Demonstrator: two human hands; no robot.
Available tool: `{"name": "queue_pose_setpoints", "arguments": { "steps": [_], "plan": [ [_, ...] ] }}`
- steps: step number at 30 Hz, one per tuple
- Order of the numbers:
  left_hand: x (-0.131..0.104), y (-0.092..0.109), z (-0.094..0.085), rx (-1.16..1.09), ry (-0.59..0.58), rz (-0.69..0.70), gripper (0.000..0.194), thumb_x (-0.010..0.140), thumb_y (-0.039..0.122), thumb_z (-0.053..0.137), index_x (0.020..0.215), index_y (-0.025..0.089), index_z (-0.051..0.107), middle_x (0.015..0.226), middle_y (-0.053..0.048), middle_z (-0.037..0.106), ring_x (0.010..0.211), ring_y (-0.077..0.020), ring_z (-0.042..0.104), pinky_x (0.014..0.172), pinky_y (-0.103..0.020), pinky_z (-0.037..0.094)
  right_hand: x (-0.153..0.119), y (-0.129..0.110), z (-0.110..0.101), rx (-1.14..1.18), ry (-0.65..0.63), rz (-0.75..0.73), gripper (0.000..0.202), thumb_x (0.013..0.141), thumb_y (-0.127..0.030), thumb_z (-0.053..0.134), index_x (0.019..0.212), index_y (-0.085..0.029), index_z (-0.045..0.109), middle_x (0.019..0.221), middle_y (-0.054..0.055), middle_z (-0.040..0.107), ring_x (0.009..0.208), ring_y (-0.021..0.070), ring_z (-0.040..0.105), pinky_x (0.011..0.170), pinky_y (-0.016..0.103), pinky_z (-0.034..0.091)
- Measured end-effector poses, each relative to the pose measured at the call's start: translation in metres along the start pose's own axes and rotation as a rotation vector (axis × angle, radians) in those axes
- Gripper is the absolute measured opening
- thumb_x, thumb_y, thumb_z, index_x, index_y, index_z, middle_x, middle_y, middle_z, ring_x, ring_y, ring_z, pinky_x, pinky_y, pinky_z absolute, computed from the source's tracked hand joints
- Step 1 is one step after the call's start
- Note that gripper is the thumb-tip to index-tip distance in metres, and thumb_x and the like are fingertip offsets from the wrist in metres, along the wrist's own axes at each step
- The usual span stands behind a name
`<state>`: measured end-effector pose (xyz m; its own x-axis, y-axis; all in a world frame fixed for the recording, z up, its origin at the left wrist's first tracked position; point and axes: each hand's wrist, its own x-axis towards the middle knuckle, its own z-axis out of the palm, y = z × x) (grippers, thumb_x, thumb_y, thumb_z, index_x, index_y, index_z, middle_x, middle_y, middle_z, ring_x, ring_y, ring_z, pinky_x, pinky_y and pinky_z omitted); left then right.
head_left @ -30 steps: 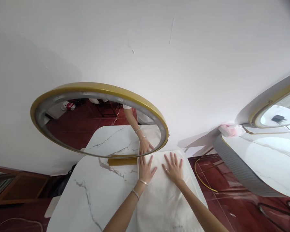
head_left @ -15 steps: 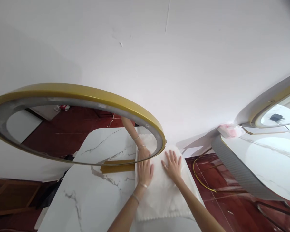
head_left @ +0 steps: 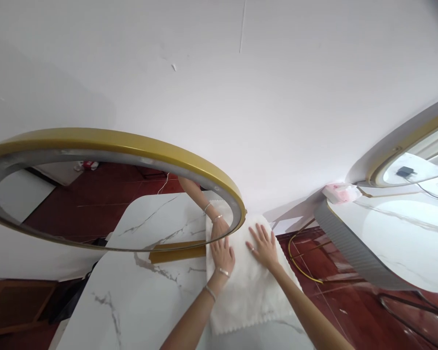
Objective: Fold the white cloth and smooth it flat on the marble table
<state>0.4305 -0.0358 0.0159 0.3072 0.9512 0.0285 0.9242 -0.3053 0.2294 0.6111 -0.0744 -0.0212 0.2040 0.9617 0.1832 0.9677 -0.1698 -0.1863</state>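
Cloth [head_left: 253, 294], white and w/ a scalloped edge, lies flat on marble-pattern table [head_left: 131, 304], at its R part nr the wall [head_left: 277, 107]. L hand [head_left: 222, 257] is pressed palm down on cloth's L side, fingers extended and near each other, thumb apart. R hand [head_left: 264, 250] is also palm down on the cloth, fingers spread wide, w/ ring on one finger. Both hands are open, apart from each other, and clamp nothing. L wrist has 2 bracelets. Big round mirror [head_left: 76, 139] w/ gold frame is above the table; it reflects an arm, table & red floor. Gold base [head_left: 178, 253] is beside cloth's L edge. On R side, 2nd table [head_left: 401, 233] carries tissue pack [head_left: 341, 193] close to 2nd mirror [head_left: 416, 129]. Yellow curved tube [head_left: 295, 265] is btwn the 2 tables, low nr the floor [head_left: 336, 311].
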Motion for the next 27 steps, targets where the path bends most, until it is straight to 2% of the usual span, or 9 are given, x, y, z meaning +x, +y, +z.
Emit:
{"name": "queue_pose_setpoints", "arguments": {
  "steps": [4, 6, 7, 9, 12, 16, 19, 22, 27],
  "plan": [
    [0.052, 0.01, -0.008, -0.043, -0.102, 0.038, 0.041, 0.093, 0.031, 0.037, 0.109, 0.009, 0.067, 0.104, -0.018, 0.068, 0.107, -0.0336, 0.059, 0.097, -0.047, 0.042, 0.042, 0.014, -0.001, 0.051, -0.043, 0.093, 0.054, 0.092, -0.05, 0.037, 0.14, -0.024, 0.042, 0.149, 0.01, 0.036, 0.138, 0.0288, 0.029, 0.11, 0.052, 0.024],
    [0.053, 0.013, -0.008, -0.064, -0.102, 0.071, 0.04, 0.094, 0.03, 0.036, 0.113, 0.011, 0.066, 0.112, -0.017, 0.066, 0.111, -0.0328, 0.057, 0.1, -0.045, 0.04, 0.041, 0.019, -0.003, 0.05, -0.016, 0.129, 0.055, 0.093, -0.046, 0.034, 0.137, -0.015, 0.044, 0.146, 0.015, 0.039, 0.136, 0.0298, 0.031, 0.109, 0.049, 0.027],
    [0.045, 0.014, -0.008, -0.073, -0.088, 0.094, 0.039, 0.093, 0.027, 0.036, 0.12, 0.013, 0.062, 0.122, -0.017, 0.062, 0.118, -0.032, 0.053, 0.103, -0.045, 0.038, 0.034, 0.021, -0.005, 0.046, 0.0, 0.137, 0.053, 0.094, -0.043, 0.032, 0.136, -0.012, 0.045, 0.144, 0.016, 0.041, 0.135, 0.0295, 0.032, 0.109, 0.048, 0.027],
    [0.012, 0.013, -0.003, -0.078, -0.022, 0.162, 0.044, 0.092, 0.024, 0.038, 0.135, 0.019, 0.049, 0.143, -0.013, 0.046, 0.133, -0.029, 0.04, 0.11, -0.045, 0.03, 0.006, 0.023, -0.009, 0.047, 0.025, 0.143, 0.049, 0.096, -0.037, 0.028, 0.135, -0.014, 0.046, 0.14, 0.015, 0.046, 0.132, 0.0275, 0.036, 0.108, 0.045, 0.031],
    [-0.063, 0.003, 0.01, -0.038, 0.114, 0.286, 0.055, 0.091, 0.03, 0.042, 0.146, 0.027, 0.031, 0.154, -0.007, 0.029, 0.142, -0.0261, 0.024, 0.113, -0.048, 0.026, -0.057, 0.019, -0.016, 0.035, 0.073, 0.08, 0.052, 0.096, -0.041, 0.028, 0.144, -0.021, 0.035, 0.143, 0.01, 0.044, 0.133, 0.0258, 0.036, 0.108, 0.045, 0.031],
    [-0.154, -0.02, 0.032, 0.033, 0.163, 0.311, 0.065, 0.088, 0.03, 0.044, 0.148, 0.031, 0.021, 0.155, -0.006, 0.026, 0.142, -0.0254, 0.024, 0.11, -0.049, 0.031, -0.142, 0.005, -0.028, -0.024, 0.043, -0.049, 0.07, 0.093, -0.051, 0.035, 0.152, -0.023, 0.009, 0.155, 0.007, 0.022, 0.142, 0.026, 0.022, 0.113, 0.046, 0.024],
    [-0.184, -0.029, 0.044, 0.023, 0.205, 0.287, 0.07, 0.084, 0.031, 0.048, 0.148, 0.033, 0.021, 0.152, -0.007, 0.032, 0.14, -0.027, 0.029, 0.108, -0.051, 0.033, -0.175, -0.005, -0.032, -0.035, 0.033, -0.047, 0.073, 0.091, -0.053, 0.037, 0.151, -0.024, 0.009, 0.156, 0.006, 0.019, 0.142, 0.0263, 0.021, 0.112, 0.046, 0.025],
    [-0.174, -0.027, 0.044, 0.017, 0.196, 0.292, 0.067, 0.085, 0.033, 0.047, 0.147, 0.033, 0.023, 0.152, -0.005, 0.031, 0.141, -0.0278, 0.028, 0.109, -0.051, 0.031, -0.168, -0.004, -0.028, -0.037, 0.046, -0.039, 0.071, 0.091, -0.053, 0.036, 0.151, -0.025, 0.009, 0.156, 0.006, 0.019, 0.143, 0.0266, 0.02, 0.112, 0.048, 0.024],
    [-0.1, -0.013, 0.025, 0.008, 0.123, 0.305, 0.056, 0.092, 0.035, 0.041, 0.146, 0.031, 0.028, 0.154, -0.004, 0.027, 0.143, -0.0265, 0.022, 0.113, -0.048, 0.026, -0.094, 0.012, -0.018, -0.061, 0.029, -0.018, 0.066, 0.094, -0.053, 0.031, 0.15, -0.02, 0.02, 0.155, 0.009, 0.023, 0.144, 0.0251, 0.016, 0.114, 0.047, 0.019]
  ]
}}
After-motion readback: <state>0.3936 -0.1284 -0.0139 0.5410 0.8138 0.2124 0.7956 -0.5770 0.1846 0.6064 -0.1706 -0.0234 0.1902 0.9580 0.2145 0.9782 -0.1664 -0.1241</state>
